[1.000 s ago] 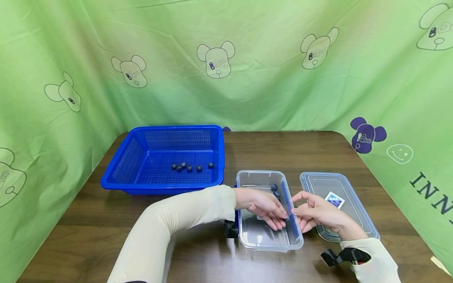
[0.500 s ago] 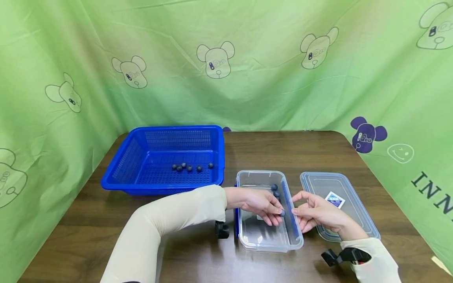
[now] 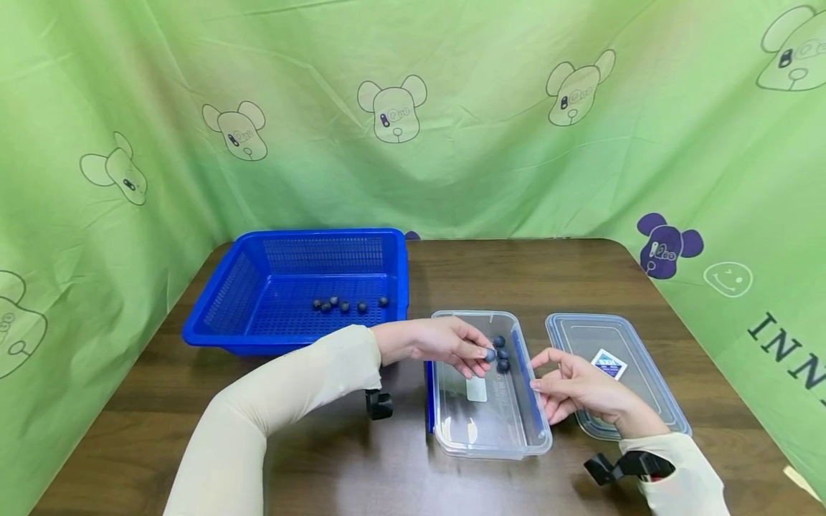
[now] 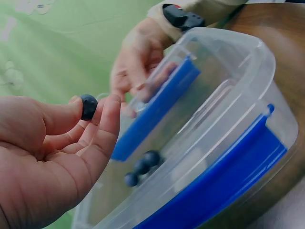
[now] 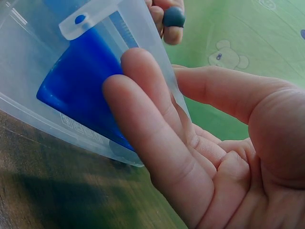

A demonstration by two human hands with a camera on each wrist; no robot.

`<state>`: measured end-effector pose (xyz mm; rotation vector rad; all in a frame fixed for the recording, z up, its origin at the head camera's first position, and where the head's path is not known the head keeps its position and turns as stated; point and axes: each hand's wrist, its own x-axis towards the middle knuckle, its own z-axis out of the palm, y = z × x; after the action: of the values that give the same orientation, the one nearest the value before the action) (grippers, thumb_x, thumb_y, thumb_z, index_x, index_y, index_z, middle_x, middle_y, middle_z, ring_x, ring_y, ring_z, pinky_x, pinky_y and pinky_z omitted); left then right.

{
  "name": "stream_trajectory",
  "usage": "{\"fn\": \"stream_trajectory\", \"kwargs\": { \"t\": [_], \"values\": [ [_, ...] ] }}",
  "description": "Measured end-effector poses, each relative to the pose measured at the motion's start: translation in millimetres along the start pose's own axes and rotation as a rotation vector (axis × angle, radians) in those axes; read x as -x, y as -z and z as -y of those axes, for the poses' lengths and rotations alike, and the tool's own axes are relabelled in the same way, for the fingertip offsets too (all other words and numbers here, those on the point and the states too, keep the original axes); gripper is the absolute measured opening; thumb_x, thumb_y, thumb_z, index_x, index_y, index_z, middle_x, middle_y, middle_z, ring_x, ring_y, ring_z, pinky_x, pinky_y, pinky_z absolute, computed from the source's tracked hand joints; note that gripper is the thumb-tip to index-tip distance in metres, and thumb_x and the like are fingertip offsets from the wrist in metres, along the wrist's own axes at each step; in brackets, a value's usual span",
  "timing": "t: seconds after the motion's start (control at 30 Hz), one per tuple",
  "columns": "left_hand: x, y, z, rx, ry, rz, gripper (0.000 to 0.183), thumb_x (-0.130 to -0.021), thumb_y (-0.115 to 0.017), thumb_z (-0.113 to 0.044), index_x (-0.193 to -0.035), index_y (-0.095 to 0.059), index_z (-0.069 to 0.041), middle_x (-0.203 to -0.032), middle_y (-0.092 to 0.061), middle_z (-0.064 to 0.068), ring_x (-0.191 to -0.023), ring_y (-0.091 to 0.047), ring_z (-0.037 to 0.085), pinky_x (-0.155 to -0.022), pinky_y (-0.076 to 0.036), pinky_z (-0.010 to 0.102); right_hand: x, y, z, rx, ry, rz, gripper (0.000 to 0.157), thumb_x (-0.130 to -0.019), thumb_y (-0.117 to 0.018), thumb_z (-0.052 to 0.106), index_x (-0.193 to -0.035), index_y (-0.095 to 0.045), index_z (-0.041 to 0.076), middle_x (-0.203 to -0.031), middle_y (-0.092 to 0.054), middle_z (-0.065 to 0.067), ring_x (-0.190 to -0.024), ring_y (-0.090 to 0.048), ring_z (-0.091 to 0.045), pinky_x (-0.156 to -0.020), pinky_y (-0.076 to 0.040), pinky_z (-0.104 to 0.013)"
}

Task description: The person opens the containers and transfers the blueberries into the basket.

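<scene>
Between thumb and fingertips, my left hand pinches one dark blueberry above the clear plastic food container. Three more blueberries lie in a row inside, along its right wall. My right hand holds that right wall at the rim; in the right wrist view, two of its fingers lie on the outside by the blue latch and the thumb is at the edge. The held blueberry also shows past the wall in the right wrist view.
A blue slotted basket stands at the back left, with several blueberries on its floor. To the container's right lies its clear lid with a sticker, partly behind my right hand. Green printed cloth hangs behind the wooden table.
My left hand has drawn up and leftward from the container's floor with a blueberry pinched in it, uncovering the row of three. The right hand and the container have stayed put.
</scene>
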<state>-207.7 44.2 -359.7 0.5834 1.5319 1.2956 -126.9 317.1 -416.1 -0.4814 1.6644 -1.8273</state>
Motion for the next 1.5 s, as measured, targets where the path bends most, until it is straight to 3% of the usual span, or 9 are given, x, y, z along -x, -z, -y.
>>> {"fn": "stream_trajectory", "kwargs": {
  "t": [0.2,0.5,0.87,1.27,1.5],
  "values": [
    [19.9,22.4,-4.7,-0.002,-0.049,-0.044,0.03,-0.105,-0.042,0.004,-0.13,-0.045,0.019,-0.089,-0.064,0.005,-0.08,-0.065,0.012,-0.08,-0.057,0.025,0.8,2.3,-2.8,0.0,0.002,0.003,0.021,-0.101,-0.05,-0.004,-0.118,-0.039,0.003,-0.08,-0.072,-0.006,-0.068,-0.07,-0.012,-0.062,-0.061,-0.031],
    [51.0,62.4,-13.2,0.014,-0.157,-0.217,0.03,-0.105,-0.043,0.004,-0.131,-0.045,0.019,-0.102,-0.065,0.018,-0.085,-0.066,0.013,-0.086,-0.057,0.032,0.5,3.4,-3.5,0.004,0.004,-0.003,0.021,-0.1,-0.05,-0.005,-0.118,-0.04,0.002,-0.08,-0.071,-0.006,-0.068,-0.07,-0.012,-0.062,-0.061,-0.031],
    [84.4,119.5,-13.3,0.069,-0.248,-0.391,0.025,-0.105,-0.04,0.003,-0.126,-0.046,0.015,-0.094,-0.068,0.009,-0.088,-0.067,0.015,-0.087,-0.056,0.03,1.4,3.1,-3.0,0.002,0.003,-0.002,0.021,-0.1,-0.05,-0.004,-0.118,-0.039,0.001,-0.08,-0.071,-0.007,-0.068,-0.07,-0.013,-0.062,-0.061,-0.031],
    [107.4,169.7,-4.4,0.101,-0.209,-0.565,0.04,-0.106,-0.04,-0.001,-0.141,-0.034,0.018,-0.093,-0.069,0.003,-0.084,-0.068,0.009,-0.09,-0.055,0.029,2.2,3.0,-2.5,0.003,-0.001,-0.01,0.022,-0.1,-0.05,-0.005,-0.118,-0.039,0.0,-0.08,-0.071,-0.008,-0.067,-0.071,-0.013,-0.062,-0.061,-0.032],
    [117.8,190.8,5.1,0.121,-0.101,-0.666,0.044,-0.107,-0.041,-0.004,-0.146,-0.031,0.014,-0.097,-0.067,0.005,-0.084,-0.067,0.01,-0.099,-0.052,0.034,2.1,3.2,-2.2,-0.009,0.002,-0.001,0.021,-0.1,-0.05,-0.005,-0.118,-0.039,0.001,-0.081,-0.072,-0.009,-0.067,-0.071,-0.014,-0.062,-0.061,-0.032]
  ]
}}
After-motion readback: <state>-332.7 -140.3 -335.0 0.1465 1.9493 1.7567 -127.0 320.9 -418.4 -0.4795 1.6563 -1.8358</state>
